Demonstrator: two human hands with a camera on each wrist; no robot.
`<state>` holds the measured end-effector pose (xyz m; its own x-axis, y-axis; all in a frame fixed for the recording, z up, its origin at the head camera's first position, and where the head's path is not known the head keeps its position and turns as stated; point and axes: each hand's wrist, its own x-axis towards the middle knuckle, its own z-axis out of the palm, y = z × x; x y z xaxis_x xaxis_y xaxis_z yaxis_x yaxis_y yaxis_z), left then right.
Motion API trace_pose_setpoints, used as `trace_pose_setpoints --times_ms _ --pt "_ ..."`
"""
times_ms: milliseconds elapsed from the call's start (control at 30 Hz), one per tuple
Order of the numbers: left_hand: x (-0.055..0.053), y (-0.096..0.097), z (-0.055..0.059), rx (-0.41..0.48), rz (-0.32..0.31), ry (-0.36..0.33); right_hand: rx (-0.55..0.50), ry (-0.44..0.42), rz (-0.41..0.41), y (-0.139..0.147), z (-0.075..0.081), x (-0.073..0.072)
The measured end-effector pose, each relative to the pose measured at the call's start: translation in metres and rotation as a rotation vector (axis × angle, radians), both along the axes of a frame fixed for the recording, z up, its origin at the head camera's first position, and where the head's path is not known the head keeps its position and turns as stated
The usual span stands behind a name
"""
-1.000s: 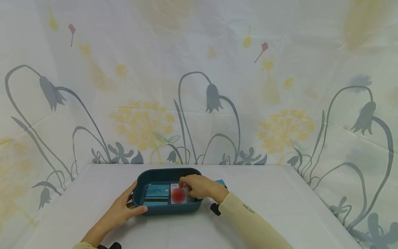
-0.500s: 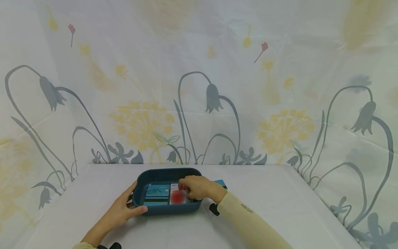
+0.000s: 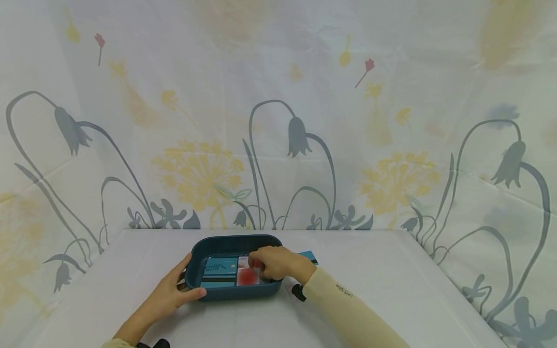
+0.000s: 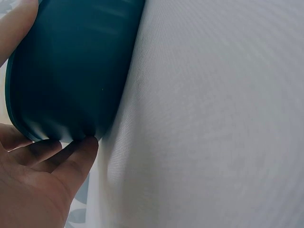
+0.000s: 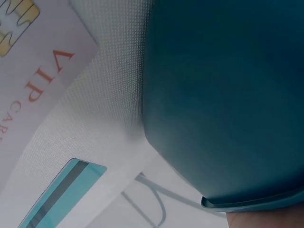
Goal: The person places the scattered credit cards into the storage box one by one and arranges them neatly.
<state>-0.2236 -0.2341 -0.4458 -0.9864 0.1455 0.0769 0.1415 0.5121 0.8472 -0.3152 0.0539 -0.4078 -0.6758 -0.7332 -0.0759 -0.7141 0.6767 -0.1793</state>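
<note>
A dark teal tray (image 3: 237, 293) stands on the white table. My left hand (image 3: 167, 292) grips its left end, thumb at the front wall and fingers around the far side. In the left wrist view the left hand's fingers (image 4: 78, 159) touch the tray's edge. My right hand (image 3: 274, 262) reaches over the right wall, its bent fingers on a white card with a red disc (image 3: 247, 276); the fingertips are partly hidden. Left of it in the tray lie a blue card (image 3: 220, 266) and a blue card with a dark stripe (image 3: 219, 282).
Outside the tray, to its right, a blue striped card (image 3: 309, 256) lies partly behind the right wrist. In the right wrist view a pale VIP card (image 5: 47, 71) is close by on the table. A flower-patterned cloth (image 3: 278, 174) hangs behind.
My right hand and the red-disc card have slid slightly left, towards the blue cards. The left hand and the tray have stayed in place.
</note>
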Motion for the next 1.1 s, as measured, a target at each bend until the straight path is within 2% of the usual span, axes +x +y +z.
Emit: trace_pose_setpoints --times_ms 1100 --pt "0.0005 -0.0021 -0.0005 0.000 -0.020 0.010 0.010 0.021 0.006 -0.0010 -0.0023 -0.0009"
